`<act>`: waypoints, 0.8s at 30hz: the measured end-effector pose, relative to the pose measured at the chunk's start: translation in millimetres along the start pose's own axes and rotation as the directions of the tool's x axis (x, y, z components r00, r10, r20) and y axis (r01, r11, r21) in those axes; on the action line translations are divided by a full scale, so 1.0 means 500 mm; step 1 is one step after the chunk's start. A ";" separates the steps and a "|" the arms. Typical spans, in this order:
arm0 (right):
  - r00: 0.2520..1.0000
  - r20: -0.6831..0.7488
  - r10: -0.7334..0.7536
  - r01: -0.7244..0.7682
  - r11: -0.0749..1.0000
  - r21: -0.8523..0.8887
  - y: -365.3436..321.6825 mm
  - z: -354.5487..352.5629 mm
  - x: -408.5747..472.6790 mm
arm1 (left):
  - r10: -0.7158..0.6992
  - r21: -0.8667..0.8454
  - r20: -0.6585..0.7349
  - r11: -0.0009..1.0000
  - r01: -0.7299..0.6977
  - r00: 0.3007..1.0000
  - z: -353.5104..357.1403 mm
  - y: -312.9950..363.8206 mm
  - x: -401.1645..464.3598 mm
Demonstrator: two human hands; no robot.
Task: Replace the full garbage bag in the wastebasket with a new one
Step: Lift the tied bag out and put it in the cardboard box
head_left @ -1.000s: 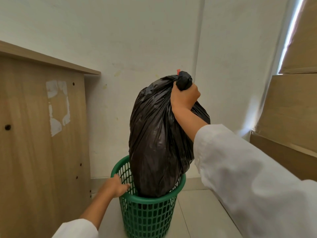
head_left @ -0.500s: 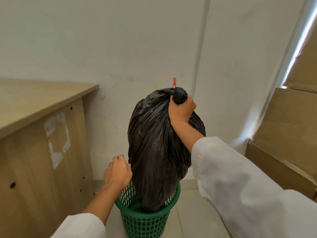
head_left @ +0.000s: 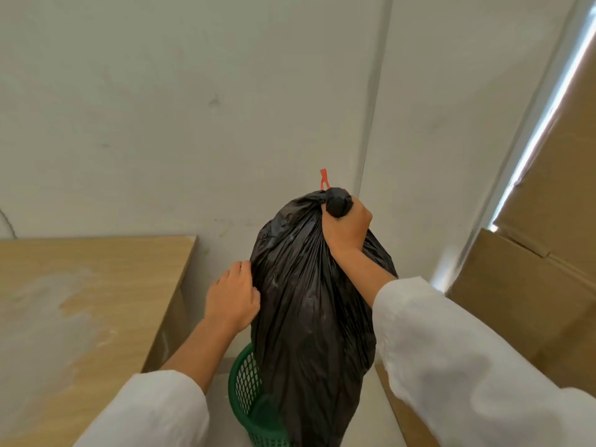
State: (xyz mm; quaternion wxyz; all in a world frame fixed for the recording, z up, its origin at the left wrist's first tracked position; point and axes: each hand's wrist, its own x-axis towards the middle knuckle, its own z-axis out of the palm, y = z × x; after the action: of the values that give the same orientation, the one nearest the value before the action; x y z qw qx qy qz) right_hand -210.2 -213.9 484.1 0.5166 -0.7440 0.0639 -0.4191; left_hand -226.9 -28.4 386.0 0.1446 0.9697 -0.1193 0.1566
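Now right hand (head_left: 346, 229) fist clamped round bag (head_left: 309, 301) knot for lift; left hand (head_left: 233, 298) fingers loosely together against side, steadying; bag bottom maybe inside basket (head_left: 246, 382).

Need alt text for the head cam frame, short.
A right hand grips the knotted neck of a full black garbage bag, held upright over a green mesh wastebasket. The left hand rests against the bag's side; a wooden desk stands left and cardboard boxes right.

Black garbage bag (head_left: 309, 301) with red tie (head_left: 323, 179); green lattice wastebasket (head_left: 246, 398); white sleeves (head_left: 467, 366).
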 end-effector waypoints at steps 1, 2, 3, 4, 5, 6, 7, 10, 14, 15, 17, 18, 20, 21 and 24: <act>1.000 0.015 -0.010 0.011 0.999 -0.033 -0.030 -0.011 0.008 | 0.027 -0.004 -0.006 1.000 -0.027 1.000 -0.038 0.004 0.006; 0.999 0.043 -0.029 0.032 0.997 -0.071 -0.058 -0.022 0.014 | 0.056 -0.004 -0.017 0.998 -0.056 0.998 -0.074 0.007 0.014; 0.995 0.082 -0.052 0.061 0.992 -0.106 -0.087 -0.034 0.017 | 0.084 -0.003 -0.031 0.996 -0.084 0.996 -0.111 0.011 0.020; 0.990 0.118 -0.073 0.089 0.987 -0.135 -0.106 -0.046 0.018 | 0.111 -0.002 -0.045 0.994 -0.111 0.993 -0.138 0.015 0.025; 0.986 0.138 -0.097 0.117 0.982 -0.149 -0.128 -0.061 0.019 | 0.142 0.000 -0.063 0.990 -0.143 0.988 -0.168 0.019 0.030; 0.982 0.145 -0.124 0.146 0.977 -0.153 -0.153 -0.077 0.017 | 0.179 0.006 -0.083 0.984 -0.179 0.980 -0.200 0.021 0.033; 0.978 0.148 -0.150 0.174 0.971 -0.161 -0.173 -0.093 0.012 | 0.209 0.017 -0.099 0.978 -0.209 0.973 -0.228 0.022 0.033; 0.956 0.195 -0.218 0.262 0.935 -0.239 -0.225 -0.137 -0.008 | 0.257 0.058 -0.131 0.966 -0.251 0.958 -0.299 0.024 0.022; 0.909 0.311 -0.278 0.378 0.864 -0.332 -0.264 -0.180 -0.044 | 0.292 0.097 -0.125 0.955 -0.281 0.948 -0.365 0.033 -0.023; 0.899 0.336 -0.282 0.398 0.847 -0.354 -0.274 -0.189 -0.056 | 0.302 0.110 -0.128 0.951 -0.289 0.945 -0.378 0.033 -0.041; 0.871 0.387 -0.301 0.450 0.806 -0.386 -0.293 -0.210 -0.089 | 0.314 0.125 -0.139 0.946 -0.298 0.939 -0.401 0.032 -0.077; 0.852 0.412 -0.323 0.486 0.782 -0.392 -0.300 -0.221 -0.108 | 0.318 0.133 -0.147 0.945 -0.299 0.937 -0.413 0.030 -0.098; 0.821 0.448 -0.354 0.538 0.743 -0.399 -0.307 -0.247 -0.154 | 0.309 0.135 -0.165 0.948 -0.289 0.937 -0.431 0.027 -0.148; 0.814 0.454 -0.363 0.551 0.732 -0.402 -0.310 -0.260 -0.177 | 0.302 0.129 -0.177 0.951 -0.282 0.937 -0.438 0.024 -0.175; 0.811 0.459 -0.364 0.552 0.735 -0.394 -0.332 -0.299 -0.252 | 0.304 0.145 -0.170 0.949 -0.281 0.937 -0.460 0.017 -0.260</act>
State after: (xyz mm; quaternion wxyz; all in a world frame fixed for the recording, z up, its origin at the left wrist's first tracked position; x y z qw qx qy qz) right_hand -450.1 -178.5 567.7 0.1818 -0.9074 -0.1094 -0.3627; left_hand -411.2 60.8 553.1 0.0727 0.9285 -0.2384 0.2752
